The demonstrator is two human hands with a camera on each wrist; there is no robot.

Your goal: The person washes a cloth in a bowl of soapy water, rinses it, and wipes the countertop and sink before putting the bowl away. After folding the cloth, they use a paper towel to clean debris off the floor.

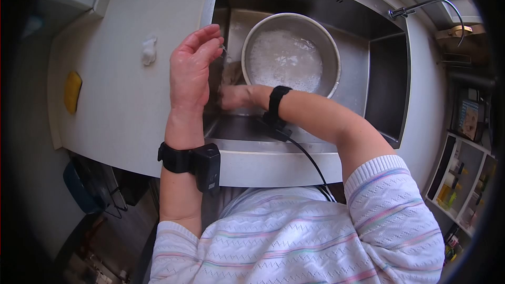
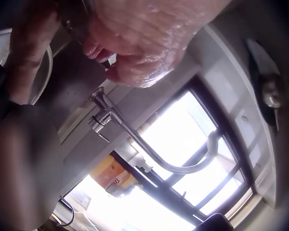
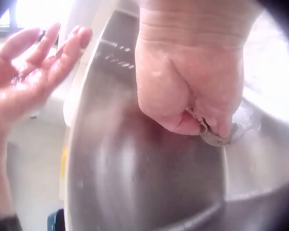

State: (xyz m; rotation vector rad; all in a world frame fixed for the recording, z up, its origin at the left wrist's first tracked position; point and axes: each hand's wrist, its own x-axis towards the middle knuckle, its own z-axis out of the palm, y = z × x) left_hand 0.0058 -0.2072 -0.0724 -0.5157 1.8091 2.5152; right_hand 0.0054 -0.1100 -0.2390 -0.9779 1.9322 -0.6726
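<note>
My left hand (image 1: 192, 71) is raised at the left edge of the sink, palm up, with wet fingers loosely bent. In the right wrist view that left hand (image 3: 36, 72) shows nothing gripped. Down inside the sink, my right hand (image 1: 235, 97) is beside the round metal pot (image 1: 331, 68), which holds cloudy, foamy water (image 1: 286, 55). The right fingers curl around a wet, limp, translucent thing (image 3: 216, 139) with a stringy edge; its kind cannot be told. Most of it is hidden in the fist.
The steel sink (image 1: 386, 68) surrounds the pot. On the left counter (image 1: 115, 89) lie a white crumpled lump (image 1: 149, 51) and a yellow sponge (image 1: 72, 92). A curved faucet (image 2: 149, 151) stands by the window. A thin spout (image 1: 439, 2) rises at the sink's far right corner.
</note>
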